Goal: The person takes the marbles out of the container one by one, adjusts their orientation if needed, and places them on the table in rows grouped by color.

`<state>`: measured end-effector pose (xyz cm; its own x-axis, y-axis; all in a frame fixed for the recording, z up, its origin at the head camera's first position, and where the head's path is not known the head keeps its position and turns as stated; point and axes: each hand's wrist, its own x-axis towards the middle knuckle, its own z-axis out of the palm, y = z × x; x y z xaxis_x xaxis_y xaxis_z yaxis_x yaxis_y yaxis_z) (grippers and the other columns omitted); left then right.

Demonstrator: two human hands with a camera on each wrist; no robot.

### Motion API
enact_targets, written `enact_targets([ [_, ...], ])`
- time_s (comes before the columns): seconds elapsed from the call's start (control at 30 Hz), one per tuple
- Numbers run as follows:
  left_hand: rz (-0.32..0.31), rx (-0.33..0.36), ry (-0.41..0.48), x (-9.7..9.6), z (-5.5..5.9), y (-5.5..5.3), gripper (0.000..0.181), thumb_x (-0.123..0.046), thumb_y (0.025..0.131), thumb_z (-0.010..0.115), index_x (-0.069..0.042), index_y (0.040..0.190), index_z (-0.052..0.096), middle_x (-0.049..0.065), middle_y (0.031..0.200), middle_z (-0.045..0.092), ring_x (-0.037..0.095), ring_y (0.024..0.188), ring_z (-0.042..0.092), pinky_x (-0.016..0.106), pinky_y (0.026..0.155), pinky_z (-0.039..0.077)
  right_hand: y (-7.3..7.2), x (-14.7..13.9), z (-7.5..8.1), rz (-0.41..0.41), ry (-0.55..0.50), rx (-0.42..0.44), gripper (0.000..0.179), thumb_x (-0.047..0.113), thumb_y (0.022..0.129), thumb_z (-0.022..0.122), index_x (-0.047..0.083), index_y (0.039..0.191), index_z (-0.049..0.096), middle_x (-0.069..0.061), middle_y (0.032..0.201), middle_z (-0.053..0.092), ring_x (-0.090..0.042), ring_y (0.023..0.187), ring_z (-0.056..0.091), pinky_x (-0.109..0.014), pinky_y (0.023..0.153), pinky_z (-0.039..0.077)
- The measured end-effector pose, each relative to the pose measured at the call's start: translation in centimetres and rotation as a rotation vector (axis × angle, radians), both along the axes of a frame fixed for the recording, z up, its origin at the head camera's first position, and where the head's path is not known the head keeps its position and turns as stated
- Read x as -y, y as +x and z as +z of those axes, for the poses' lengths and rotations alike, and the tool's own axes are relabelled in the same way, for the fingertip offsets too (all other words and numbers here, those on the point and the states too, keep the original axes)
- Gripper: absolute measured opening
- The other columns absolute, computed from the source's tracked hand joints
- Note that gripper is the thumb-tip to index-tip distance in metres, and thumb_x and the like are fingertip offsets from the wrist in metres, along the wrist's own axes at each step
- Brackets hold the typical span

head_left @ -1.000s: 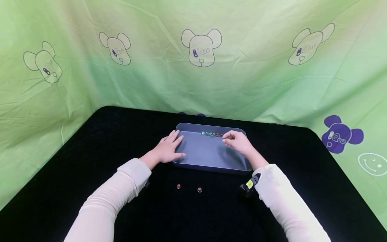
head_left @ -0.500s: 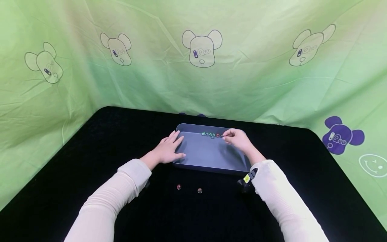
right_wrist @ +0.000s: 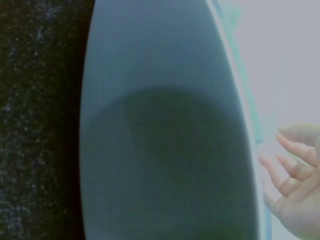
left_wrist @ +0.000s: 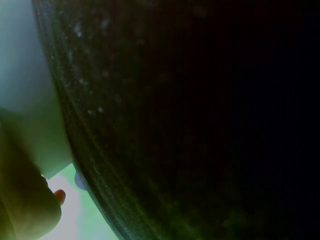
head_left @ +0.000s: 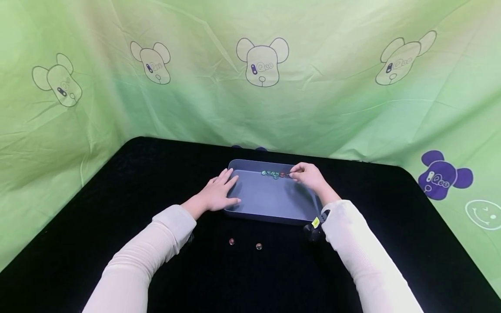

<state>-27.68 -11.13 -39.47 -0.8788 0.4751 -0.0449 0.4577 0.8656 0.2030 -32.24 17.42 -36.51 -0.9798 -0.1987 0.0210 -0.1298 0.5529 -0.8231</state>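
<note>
A shallow grey rectangular tray (head_left: 270, 198) lies on the black table. Along its far inner wall runs a row of glass marbles: several green marbles (head_left: 270, 173), then a red marble (head_left: 282, 175) and a small dark marble (head_left: 287, 175) at the right end. My right hand (head_left: 309, 176) reaches over the tray's right part, thumb and index finger pinching at that dark marble, which they partly hide. My left hand (head_left: 214, 195) rests on the tray's left rim with fingers spread. In the right wrist view, the curled fingers (right_wrist: 292, 170) show beyond the tray.
Two loose marbles, a reddish marble (head_left: 232, 241) and a brownish marble (head_left: 258, 246), lie on the black tablecloth (head_left: 235, 282) in front of the tray. A green printed curtain (head_left: 195, 108) hangs behind and at both sides. The left wrist view is mostly dark.
My right hand has shifted slightly further away, its thumb drawing up towards the index finger at the row's right end. The right forearm has swung a little left. My left hand stays put.
</note>
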Motion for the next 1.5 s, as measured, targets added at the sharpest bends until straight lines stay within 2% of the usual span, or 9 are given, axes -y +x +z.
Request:
enact_targets([
  [0.23, 0.004, 0.012, 0.001, 0.0, 0.1, 0.0, 0.074, -0.053, 0.082, 0.043, -0.012, 0.139, 0.018, 0.009, 0.144, 0.001, 0.022, 0.129, -0.005, 0.044, 0.099, 0.012, -0.5, -0.2, -0.1, -0.018, -0.012, 0.019, 0.018, 0.0, 0.081, 0.054, -0.012, 0.093, 0.053, -0.009, 0.075, 0.06, -0.02, 0.068, 0.057, -0.032, 0.065, 0.046],
  [0.47, 0.007, 0.019, 0.002, -0.1, 0.3, 0.0, 0.074, -0.052, 0.083, 0.043, -0.013, 0.139, 0.017, 0.008, 0.144, 0.0, 0.021, 0.129, -0.005, 0.044, 0.099, 0.012, -1.2, -0.8, -0.7, -0.04, 0.023, 0.044, 0.018, 0.001, 0.082, 0.053, -0.012, 0.095, 0.053, -0.008, 0.076, 0.059, -0.014, 0.065, 0.054, -0.022, 0.059, 0.044],
  [0.7, 0.0, 0.011, 0.007, -0.1, 0.2, 0.1, 0.074, -0.053, 0.082, 0.043, -0.012, 0.139, 0.018, 0.011, 0.144, 0.003, 0.022, 0.129, -0.004, 0.044, 0.099, 0.013, -1.3, -1.1, -1.1, -0.05, 0.027, 0.072, 0.021, -0.001, 0.08, 0.055, -0.013, 0.097, 0.051, -0.009, 0.076, 0.059, -0.011, 0.061, 0.051, -0.027, 0.057, 0.043],
  [0.93, 0.003, 0.015, 0.003, -0.1, 0.1, 0.1, 0.074, -0.052, 0.082, 0.043, -0.012, 0.139, 0.018, 0.011, 0.144, 0.003, 0.023, 0.129, -0.003, 0.044, 0.099, 0.012, -1.4, -1.0, -1.3, -0.059, 0.047, 0.072, 0.021, -0.001, 0.08, 0.055, -0.011, 0.098, 0.052, -0.007, 0.074, 0.057, -0.011, 0.059, 0.049, -0.023, 0.05, 0.039],
  [1.27, 0.001, 0.009, -0.01, -0.2, 0.1, 0.1, 0.074, -0.052, 0.083, 0.043, -0.012, 0.139, 0.017, 0.011, 0.144, 0.003, 0.023, 0.129, -0.003, 0.044, 0.099, 0.013, -1.7, -0.9, -1.7, -0.046, 0.117, 0.065, 0.023, -0.002, 0.079, 0.053, -0.011, 0.099, 0.053, -0.007, 0.075, 0.056, -0.009, 0.056, 0.046, -0.021, 0.049, 0.037],
  [1.4, 0.004, 0.012, -0.006, -0.1, 0.2, 0.1, 0.074, -0.052, 0.082, 0.044, -0.012, 0.139, 0.018, 0.011, 0.144, 0.003, 0.023, 0.129, -0.003, 0.044, 0.099, 0.013, -1.8, -0.8, -1.4, -0.029, 0.154, 0.079, 0.028, -0.002, 0.078, 0.053, -0.012, 0.105, 0.051, -0.012, 0.081, 0.056, -0.008, 0.054, 0.044, -0.022, 0.048, 0.038],
  [1.5, 0.007, 0.012, -0.001, -0.1, 0.2, 0.1, 0.074, -0.052, 0.082, 0.044, -0.011, 0.139, 0.019, 0.011, 0.144, 0.003, 0.022, 0.129, -0.004, 0.044, 0.099, 0.012, -2.8, -1.2, -2.4, -0.022, 0.194, 0.068, 0.031, 0.0, 0.077, 0.055, -0.009, 0.107, 0.053, -0.016, 0.088, 0.057, -0.012, 0.058, 0.047, -0.026, 0.051, 0.039],
])
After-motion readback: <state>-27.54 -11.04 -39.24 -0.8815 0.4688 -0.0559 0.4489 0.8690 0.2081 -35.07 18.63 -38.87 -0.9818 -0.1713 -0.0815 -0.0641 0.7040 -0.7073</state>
